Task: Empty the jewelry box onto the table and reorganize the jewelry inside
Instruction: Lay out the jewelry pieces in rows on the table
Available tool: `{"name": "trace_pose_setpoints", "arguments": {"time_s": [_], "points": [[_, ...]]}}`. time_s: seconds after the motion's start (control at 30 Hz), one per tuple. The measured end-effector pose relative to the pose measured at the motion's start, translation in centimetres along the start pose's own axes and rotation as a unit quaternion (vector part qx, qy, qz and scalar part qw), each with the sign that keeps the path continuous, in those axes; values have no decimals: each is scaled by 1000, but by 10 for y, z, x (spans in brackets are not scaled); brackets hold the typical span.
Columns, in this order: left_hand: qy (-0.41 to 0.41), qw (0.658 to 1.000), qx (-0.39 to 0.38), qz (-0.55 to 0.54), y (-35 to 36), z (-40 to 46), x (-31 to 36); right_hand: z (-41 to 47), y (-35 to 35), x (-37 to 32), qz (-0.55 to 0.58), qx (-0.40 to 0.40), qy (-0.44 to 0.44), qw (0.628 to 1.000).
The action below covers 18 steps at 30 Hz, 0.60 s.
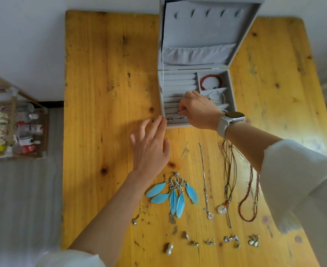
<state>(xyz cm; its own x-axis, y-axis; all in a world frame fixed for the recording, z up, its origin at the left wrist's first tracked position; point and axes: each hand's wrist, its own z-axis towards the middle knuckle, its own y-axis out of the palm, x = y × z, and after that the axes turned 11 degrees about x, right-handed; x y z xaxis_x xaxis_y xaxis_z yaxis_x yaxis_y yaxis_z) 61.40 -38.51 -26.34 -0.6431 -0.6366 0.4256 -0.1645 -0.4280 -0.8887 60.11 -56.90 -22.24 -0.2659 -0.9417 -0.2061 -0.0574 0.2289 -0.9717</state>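
A grey jewelry box (233, 89) stands open at the far middle of the wooden table (105, 78), its lid upright. My right hand (199, 110), with a white watch on its wrist, is inside the box over the ring rolls, fingertips pinched on a small silver ring. My left hand (151, 145) rests open on the table, its fingertips touching the box's front left corner. A red bead bracelet (210, 80) and silver bangles (215, 97) lie in the right compartments. Small silver earrings (176, 118) sit in the front ring slot.
Spread on the near table are blue feather earrings (175, 195), a silver chain (205, 182), a cord necklace with a white disc pendant (227, 178), a brown bead necklace (252, 197) and several small earrings (210, 242). A crate of bottles (16, 128) stands left.
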Motion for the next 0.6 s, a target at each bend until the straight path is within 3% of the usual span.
{"name": "trace_pose_setpoints", "arguments": {"time_s": [0.23, 0.4, 0.6], "points": [[-42, 997, 52, -32, -17, -13, -2, -33, 0, -9, 137, 95, 58, 984], [-99, 990, 94, -45, -36, -84, 4, -122, 19, -44, 266, 143, 96, 949], [-146, 984, 103, -21, -46, -205, 3, -258, 75, -105, 214, 151, 55, 963]]}}
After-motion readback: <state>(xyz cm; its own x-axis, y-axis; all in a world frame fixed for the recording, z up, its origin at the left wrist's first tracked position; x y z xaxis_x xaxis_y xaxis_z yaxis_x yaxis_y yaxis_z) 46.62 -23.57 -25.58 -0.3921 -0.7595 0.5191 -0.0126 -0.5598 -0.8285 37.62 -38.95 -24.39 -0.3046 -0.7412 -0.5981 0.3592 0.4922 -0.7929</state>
